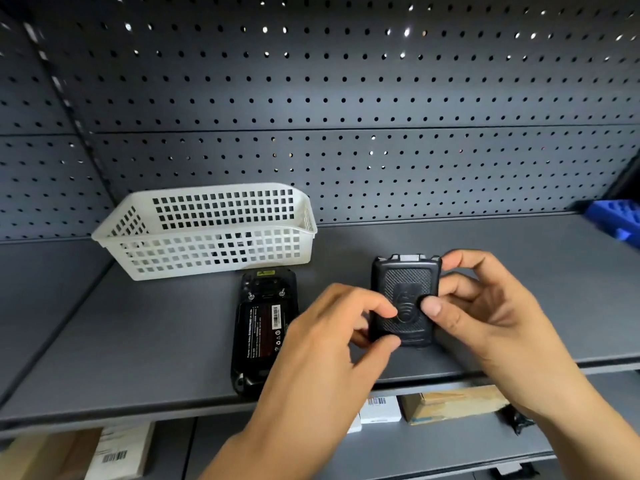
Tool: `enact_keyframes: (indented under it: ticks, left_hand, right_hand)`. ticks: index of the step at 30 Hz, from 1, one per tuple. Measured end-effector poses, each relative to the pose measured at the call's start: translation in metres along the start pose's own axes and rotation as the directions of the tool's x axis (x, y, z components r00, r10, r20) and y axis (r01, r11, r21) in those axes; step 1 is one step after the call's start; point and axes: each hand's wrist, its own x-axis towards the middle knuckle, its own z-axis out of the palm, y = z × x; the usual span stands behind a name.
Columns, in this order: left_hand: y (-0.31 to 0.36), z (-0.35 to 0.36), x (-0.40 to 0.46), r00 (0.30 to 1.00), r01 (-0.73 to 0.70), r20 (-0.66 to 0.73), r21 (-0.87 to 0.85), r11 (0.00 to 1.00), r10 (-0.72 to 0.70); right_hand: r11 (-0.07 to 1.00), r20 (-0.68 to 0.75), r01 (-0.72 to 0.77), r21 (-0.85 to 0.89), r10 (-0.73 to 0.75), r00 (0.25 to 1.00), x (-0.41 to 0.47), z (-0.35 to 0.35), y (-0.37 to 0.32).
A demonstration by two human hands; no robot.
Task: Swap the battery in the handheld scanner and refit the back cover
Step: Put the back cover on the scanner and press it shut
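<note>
The black handheld scanner point(263, 327) lies face down on the grey shelf point(138, 348), its back uncovered, with a black battery point(265, 322) bearing a label and barcode seated in the bay. To its right I hold the black textured back cover point(405, 289) just above the shelf with both hands. My left hand point(332, 337) pinches its lower left edge. My right hand point(485, 306) grips its right side, thumb on the textured face. The scanner's lower right part is hidden behind my left hand.
A white perforated plastic basket point(207, 233) stands behind the scanner, a dark object showing inside. A blue tray point(620, 220) sits at the far right. Pegboard point(346, 98) backs the shelf. Cardboard boxes point(450, 403) lie on the shelf below.
</note>
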Motion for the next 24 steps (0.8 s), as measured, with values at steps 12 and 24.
enact_keyframes:
  ticks: [12, 24]
  left_hand:
    - [0.007, -0.029, -0.008, 0.966, 0.256, 0.115, -0.515, 0.818, -0.229]
    - [-0.003, -0.061, -0.010, 0.954, 0.268, 0.075, -0.644, 0.716, -0.290]
  right_hand:
    - [0.993, 0.014, -0.120, 0.017, 0.120, 0.993, -0.001, 0.027, -0.022]
    - [0.935, 0.168, -0.305, 0.183, 0.276, 0.946, 0.003, 0.057, -0.021]
